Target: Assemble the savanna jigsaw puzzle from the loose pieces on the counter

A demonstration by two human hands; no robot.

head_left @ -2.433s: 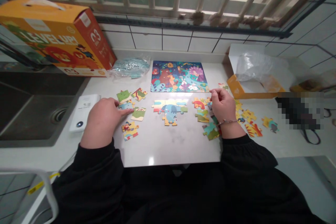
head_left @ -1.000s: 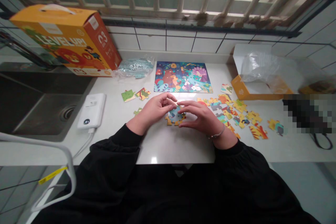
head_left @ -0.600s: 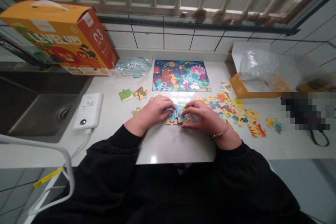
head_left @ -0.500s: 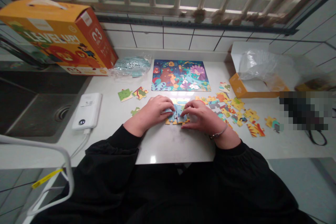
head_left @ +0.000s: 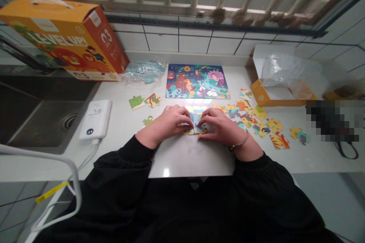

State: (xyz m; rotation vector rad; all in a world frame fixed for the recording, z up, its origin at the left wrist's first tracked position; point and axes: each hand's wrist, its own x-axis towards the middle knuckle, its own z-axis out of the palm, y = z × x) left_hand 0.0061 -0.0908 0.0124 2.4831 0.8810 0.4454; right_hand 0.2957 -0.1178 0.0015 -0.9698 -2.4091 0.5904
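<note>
Joined jigsaw puzzle pieces (head_left: 196, 117), blue and pale yellow with an orange lower edge, lie flat on the counter between my hands. My left hand (head_left: 174, 121) is curled over their left side, thumb and fingertips together at the middle seam. From the right, my right hand (head_left: 219, 124) grips a puzzle piece, its fingertips on the blue part and its thumb at the lower edge. Both hands cover parts of the pieces. Just beyond them lies a completed dark-blue animal puzzle (head_left: 197, 82).
Loose puzzle pieces (head_left: 259, 112) spread to the right; a few green pieces (head_left: 137, 102) lie left. An orange box (head_left: 65, 41), a plastic bag (head_left: 145, 71) and a white power bank (head_left: 95, 119) stand or lie leftward, by the sink (head_left: 40, 119). An open box (head_left: 281, 97) is back right.
My left hand has shifted slightly right, its fingertips now closer to those of my right hand over the joined pieces. The view has moved a little.
</note>
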